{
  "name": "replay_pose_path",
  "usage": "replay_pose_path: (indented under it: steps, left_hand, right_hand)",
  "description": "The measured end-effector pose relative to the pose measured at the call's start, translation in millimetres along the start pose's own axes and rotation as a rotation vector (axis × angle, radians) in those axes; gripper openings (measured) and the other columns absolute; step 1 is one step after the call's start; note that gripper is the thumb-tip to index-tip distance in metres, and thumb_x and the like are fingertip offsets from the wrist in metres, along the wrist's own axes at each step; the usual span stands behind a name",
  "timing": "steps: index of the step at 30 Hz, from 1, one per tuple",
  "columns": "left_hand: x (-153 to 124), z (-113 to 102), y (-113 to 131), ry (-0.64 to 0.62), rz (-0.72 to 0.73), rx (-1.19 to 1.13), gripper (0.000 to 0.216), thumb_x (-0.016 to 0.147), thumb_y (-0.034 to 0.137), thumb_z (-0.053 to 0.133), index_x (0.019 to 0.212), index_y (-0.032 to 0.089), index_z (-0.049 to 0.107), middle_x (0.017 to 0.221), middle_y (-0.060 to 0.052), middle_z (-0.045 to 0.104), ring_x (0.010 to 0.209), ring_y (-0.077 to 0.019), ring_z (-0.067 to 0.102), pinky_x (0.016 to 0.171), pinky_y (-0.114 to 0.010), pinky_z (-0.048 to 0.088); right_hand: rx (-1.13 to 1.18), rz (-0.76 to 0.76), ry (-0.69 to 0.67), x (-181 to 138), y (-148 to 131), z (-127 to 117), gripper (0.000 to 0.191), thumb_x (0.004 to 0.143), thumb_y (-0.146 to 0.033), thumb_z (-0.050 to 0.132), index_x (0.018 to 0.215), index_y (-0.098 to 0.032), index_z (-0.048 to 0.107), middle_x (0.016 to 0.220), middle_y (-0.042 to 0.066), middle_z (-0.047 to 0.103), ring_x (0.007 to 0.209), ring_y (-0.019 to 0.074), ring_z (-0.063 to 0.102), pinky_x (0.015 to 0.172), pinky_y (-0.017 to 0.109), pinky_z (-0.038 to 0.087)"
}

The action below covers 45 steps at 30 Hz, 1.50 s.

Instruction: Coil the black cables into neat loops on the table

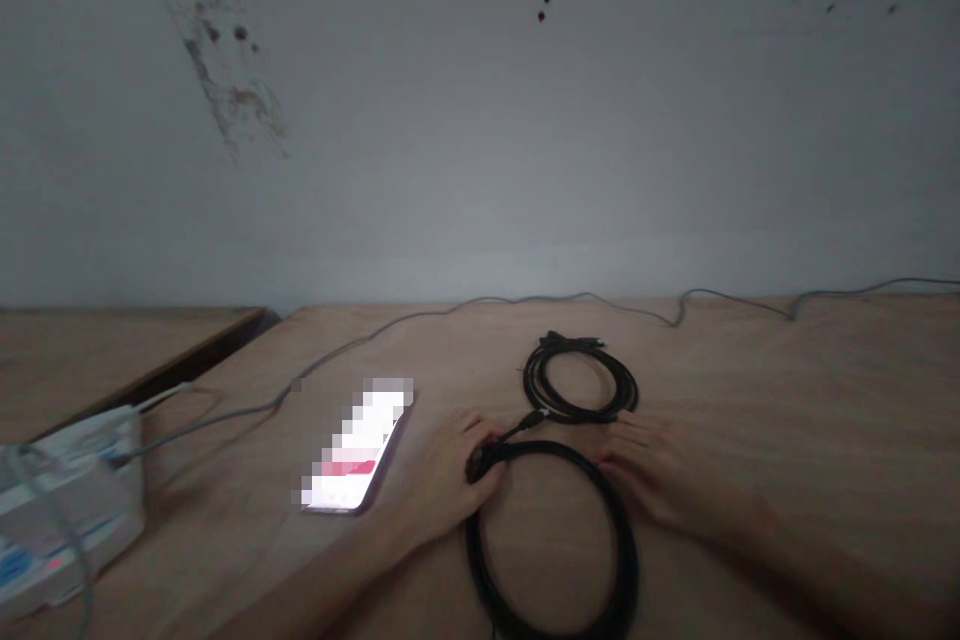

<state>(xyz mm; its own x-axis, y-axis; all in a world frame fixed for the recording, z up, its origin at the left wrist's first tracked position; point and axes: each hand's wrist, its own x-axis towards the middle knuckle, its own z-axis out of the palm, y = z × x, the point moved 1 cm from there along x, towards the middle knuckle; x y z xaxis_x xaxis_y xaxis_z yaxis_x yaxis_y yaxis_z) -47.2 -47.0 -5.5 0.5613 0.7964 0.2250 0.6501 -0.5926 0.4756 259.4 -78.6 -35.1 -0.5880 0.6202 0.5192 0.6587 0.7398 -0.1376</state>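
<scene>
A black cable wound into a coil (626,540) lies on the wooden table close to me. My left hand (466,465) is closed around the coil's upper left part, where the cable is bunched. One cable end with a black plug (535,418) sticks out past my fingers, toward the upper right. My right hand (646,460) rests at the coil's upper right edge, its fingers stretched out and pointing left. Just beyond, a second coiled black cable (530,382) lies with its ends bunched at the top; the right fingertips are close to its lower right edge.
A phone (367,450) with a lit, partly blurred screen lies left of my left hand. At the far left stands a white power strip (120,510) with plugs in it. A thin grey cable (405,320) runs along the table's back, below the wall (480,140).
</scene>
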Motion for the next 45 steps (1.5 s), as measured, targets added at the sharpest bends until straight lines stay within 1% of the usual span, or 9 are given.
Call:
replay_pose_path:
  steps: [3, 8, 17, 24, 27, 32, 37, 41, 45]
  left_hand:
    - [0, 1, 0, -0.003, 0.016, -0.011, 0.025, 0.091, 0.027, 0.065, 0.116, 0.025, 0.069, 0.111, -0.006, 0.066, 0.106, -0.0281, 0.062, 0.092, -0.04, 0.048]
    - [0, 1, 0, -0.002, 0.011, -0.002, 0.026, 0.091, 0.027, 0.064, 0.116, 0.024, 0.069, 0.111, -0.007, 0.065, 0.106, -0.0284, 0.061, 0.092, -0.04, 0.047]
    - [2, 1, 3, -0.004, -0.002, -0.007, 0.022, 0.089, 0.026, 0.063, 0.11, 0.022, 0.069, 0.109, -0.008, 0.065, 0.104, -0.029, 0.061, 0.089, -0.04, 0.047]
    - [0, 2, -1, 0.007, 0.0, -0.02, 0.024, 0.09, 0.026, 0.063, 0.113, 0.023, 0.069, 0.11, -0.008, 0.065, 0.105, -0.0286, 0.061, 0.09, -0.04, 0.047]
    - [0, 1, 1, -0.01, 0.005, -0.021, 0.023, 0.089, 0.025, 0.064, 0.111, 0.024, 0.069, 0.108, -0.006, 0.065, 0.102, -0.0277, 0.061, 0.088, -0.039, 0.048]
    - [0, 1, 2, 0.003, 0.001, -0.008, 0.023, 0.088, 0.023, 0.065, 0.11, 0.025, 0.069, 0.109, -0.006, 0.066, 0.103, -0.0277, 0.061, 0.09, -0.039, 0.047]
    - [0, 2, 0, -0.002, -0.013, 0.004, 0.022, 0.088, 0.025, 0.065, 0.11, 0.024, 0.069, 0.11, -0.007, 0.066, 0.104, -0.0284, 0.061, 0.092, -0.04, 0.048]
    - [0, 2, 0, -0.004, -0.001, -0.007, 0.025, 0.089, 0.026, 0.064, 0.114, 0.025, 0.069, 0.111, -0.007, 0.066, 0.106, -0.0285, 0.061, 0.092, -0.04, 0.048]
    - [1, 1, 1, 0.002, -0.005, -0.013, 0.024, 0.089, 0.027, 0.065, 0.112, 0.024, 0.07, 0.111, -0.007, 0.067, 0.106, -0.0294, 0.061, 0.089, -0.039, 0.048]
  right_hand:
    - [0.044, 0.131, -0.035, 2, -5, -2, 0.021, 0.105, -0.026, 0.048, 0.096, -0.023, 0.067, 0.095, 0.007, 0.073, 0.089, 0.0236, 0.067, 0.082, 0.039, 0.055]
    - [0.059, 0.273, -0.05, 0, -4, 4, 0.02, 0.103, -0.028, 0.049, 0.093, -0.023, 0.065, 0.093, 0.007, 0.07, 0.086, 0.0237, 0.066, 0.078, 0.038, 0.052]
    - [0.016, 0.42, -0.092, -4, 8, 18, 0.019, 0.094, -0.03, 0.057, 0.08, -0.022, 0.066, 0.078, 0.004, 0.069, 0.071, 0.022, 0.064, 0.067, 0.035, 0.047]
    - [0.05, 0.49, -0.048, -1, 20, 6, 0.025, 0.095, -0.031, 0.051, 0.079, -0.024, 0.069, 0.074, 0.006, 0.072, 0.066, 0.0238, 0.067, 0.065, 0.038, 0.052]
    - [0.064, 0.447, -0.038, -2, 18, -1, 0.027, 0.099, -0.036, 0.05, 0.087, -0.025, 0.072, 0.081, 0.006, 0.074, 0.074, 0.0255, 0.07, 0.071, 0.04, 0.056]
    - [0.17, 0.184, -0.089, -2, 2, -11, 0.02, 0.096, -0.031, 0.057, 0.111, -0.028, 0.069, 0.106, 0.008, 0.076, 0.098, 0.0267, 0.072, 0.085, 0.041, 0.059]
    - [0.11, 0.078, -0.098, 1, 0, -10, 0.023, 0.098, -0.026, 0.056, 0.115, -0.027, 0.071, 0.116, 0.009, 0.074, 0.109, 0.0265, 0.07, 0.095, 0.043, 0.057]
    - [0.059, 0.003, -0.039, 1, 5, -3, 0.025, 0.097, -0.017, 0.053, 0.11, -0.024, 0.073, 0.113, 0.008, 0.076, 0.11, 0.0245, 0.071, 0.097, 0.042, 0.058]
    - [-0.024, -0.031, -0.001, -1, 5, 2, 0.029, 0.098, -0.016, 0.053, 0.119, -0.022, 0.073, 0.119, 0.01, 0.078, 0.113, 0.0267, 0.072, 0.098, 0.046, 0.06]
